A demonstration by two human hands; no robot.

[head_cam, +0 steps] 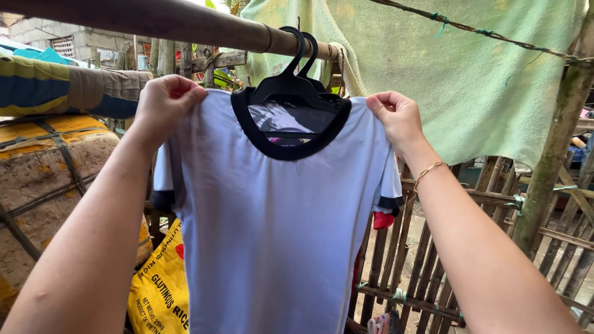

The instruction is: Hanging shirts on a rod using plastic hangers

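Under the bamboo pole [154,21], both hands, left [166,102] and right [396,116], pinch the shoulders of a light, limp shirt [272,235]; best held there.

A pale green towel [470,80] is hanging at upper right, draping over the far end of a thick bamboo pole [154,21] that is running across the top. A twisted cord [495,36] is crossing in front of the towel. A yellow printed sack [159,291] is sitting at lower left, just beside a strapped, mottled yellow bundle [43,179]. A striped blue-and-yellow cloth [55,86] is lying over that bundle. A bamboo slat fence [433,272] is standing at lower right.
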